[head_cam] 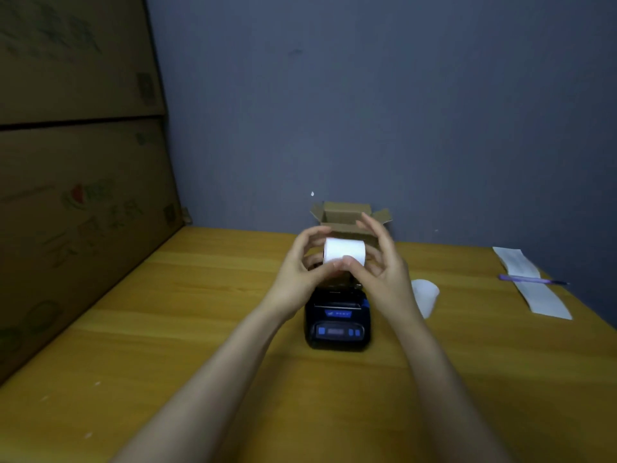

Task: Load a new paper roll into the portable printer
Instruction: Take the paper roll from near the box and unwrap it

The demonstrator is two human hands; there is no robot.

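Cardboard boxes [76, 195] are stacked well to the left of the black portable printer [338, 320], which sits on the yellow wooden table [200, 312]. Just above the printer's far end, the left hand [305, 269] and right hand [384, 265] both grasp the white paper roll [344, 252], thumbs pressed on its near face, with a small open carton [349, 220] behind. Right of the printer lie a white crumpled wrapper [425, 295], then a paper strip [531, 284] crossed by a purple pen [531, 280].
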